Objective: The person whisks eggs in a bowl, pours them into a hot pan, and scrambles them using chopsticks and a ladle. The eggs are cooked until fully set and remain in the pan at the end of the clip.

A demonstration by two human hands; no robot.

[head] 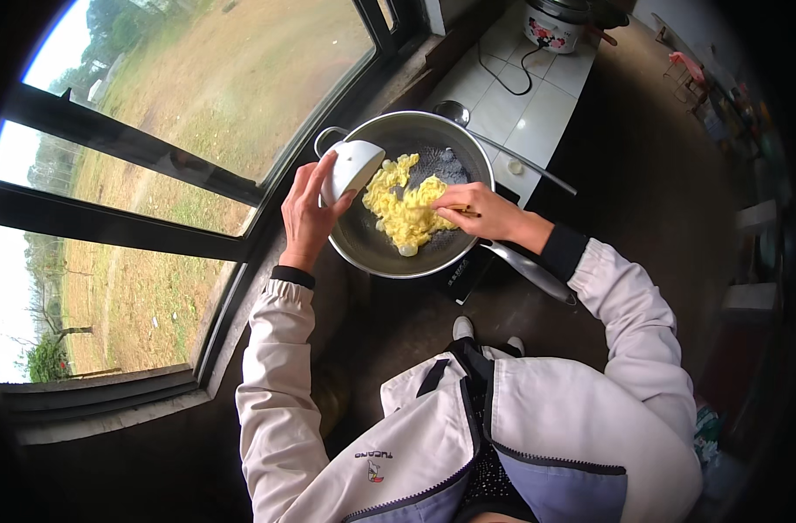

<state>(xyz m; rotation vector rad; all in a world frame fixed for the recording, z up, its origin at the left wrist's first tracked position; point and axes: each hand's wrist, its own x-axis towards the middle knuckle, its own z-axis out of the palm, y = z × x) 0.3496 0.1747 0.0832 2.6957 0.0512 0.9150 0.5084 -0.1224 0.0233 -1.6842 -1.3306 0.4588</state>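
Observation:
Scrambled egg (407, 219) lies in a large metal wok (365, 252), yellow and in soft lumps. My left hand (311, 202) holds a small white bowl (355, 167) tilted over the wok's left side, with its opening turned towards the egg; its inside is hidden. In my right hand (479, 209) are wooden chopsticks (464, 210), their far ends at the egg. The wok sits on a black cooker (460, 281), and its long metal handle (532, 271) points down to the right.
A ladle (525, 160) lies on the white tiled counter (545, 108), right of the wok. A small round lid (515, 167) is near it. Farther back stands a flowered rice cooker (551, 29) with a black cord (505, 82). Windows (241, 85) border the left side.

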